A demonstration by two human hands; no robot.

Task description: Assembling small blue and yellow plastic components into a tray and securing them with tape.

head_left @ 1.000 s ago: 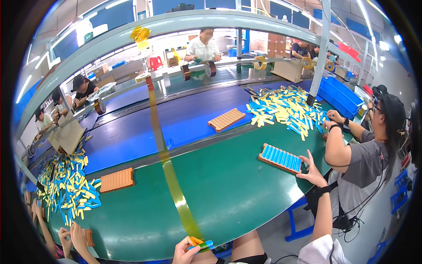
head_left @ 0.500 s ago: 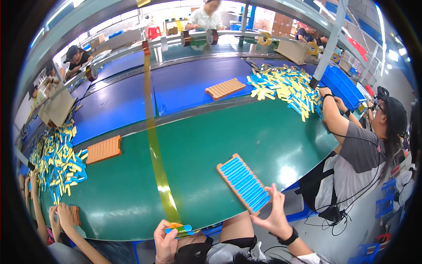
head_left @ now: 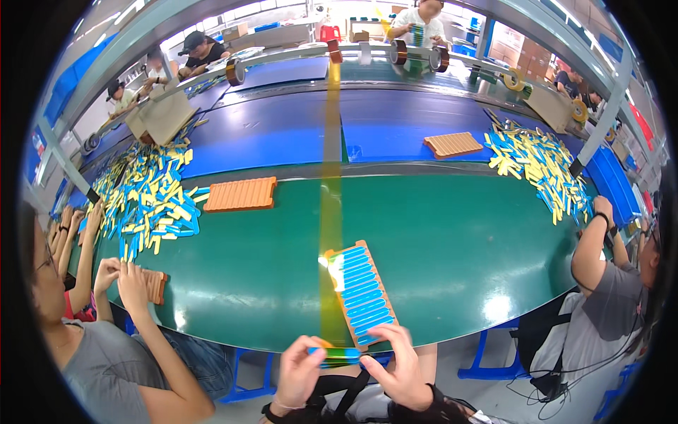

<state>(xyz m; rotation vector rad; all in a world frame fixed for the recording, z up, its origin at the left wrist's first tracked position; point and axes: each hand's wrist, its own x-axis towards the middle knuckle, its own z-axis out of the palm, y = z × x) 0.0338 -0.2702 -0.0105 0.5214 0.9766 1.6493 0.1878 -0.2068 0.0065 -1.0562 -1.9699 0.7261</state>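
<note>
My left hand [head_left: 298, 374] is closed on a few thin blue strips [head_left: 335, 357] held level near the table's front edge, with a bit of orange beside the thumb. My right hand [head_left: 397, 369] is spread open; its thumb is at the strips' right end, and its fingers reach over the near end of an orange grooved tray [head_left: 382, 288]. Blue strips [head_left: 361, 291] lie side by side across that tray. A translucent amber tape [head_left: 330, 212] runs from the overhead rail down to the strips in my left hand, passing over the tray's left edge.
Piles of yellow and blue strips [head_left: 152, 194] [head_left: 533, 162] lie at left and right. Other orange trays [head_left: 241, 193] [head_left: 453, 144] rest farther back. At left, a co-worker's hands [head_left: 131, 279] work by another tray. A second co-worker [head_left: 614, 261] sits at right. Tape rolls [head_left: 399, 52] hang overhead.
My view has turned right. My right hand has left the filled tray's side and come in beside the strips held by my left hand. The tray now lies more upright, partly under the tape.
</note>
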